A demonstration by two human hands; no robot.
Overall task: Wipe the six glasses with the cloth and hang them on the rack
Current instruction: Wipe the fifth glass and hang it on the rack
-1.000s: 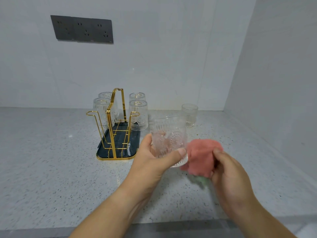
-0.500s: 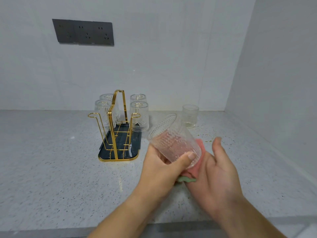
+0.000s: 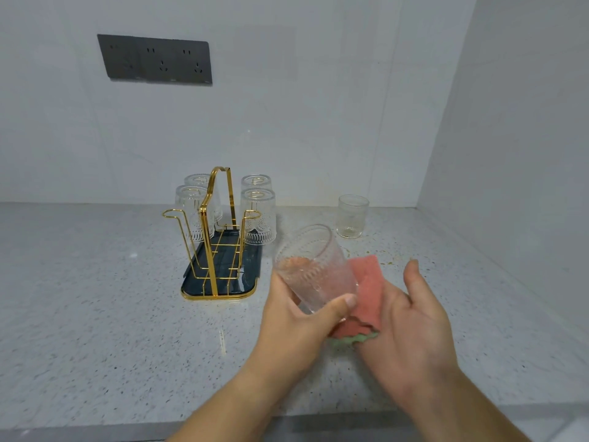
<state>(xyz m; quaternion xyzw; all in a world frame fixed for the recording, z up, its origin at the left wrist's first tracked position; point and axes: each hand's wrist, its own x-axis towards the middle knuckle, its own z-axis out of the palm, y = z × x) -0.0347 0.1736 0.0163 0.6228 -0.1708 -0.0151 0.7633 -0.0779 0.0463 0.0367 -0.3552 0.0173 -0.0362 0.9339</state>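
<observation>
**Glass five: outer wall being wiped**

Head view: the left hand [image 3: 296,317] curls thumb and fingers round the tilted glass [image 3: 314,266], pressing its side to the cloth [image 3: 366,295]. The right hand [image 3: 414,323] lies flat, thumb lifted, and backs the cloth like a pad. I count four glasses [image 3: 258,218] inverted on the rack [image 3: 220,237]. The last glass [image 3: 353,216] stands upright on the counter [image 3: 95,298] beyond.

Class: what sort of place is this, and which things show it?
Probably a home kitchen corner: a speckled stone worktop, a triple wall socket panel above it, and a gold rack with four upturned glasses.
</observation>
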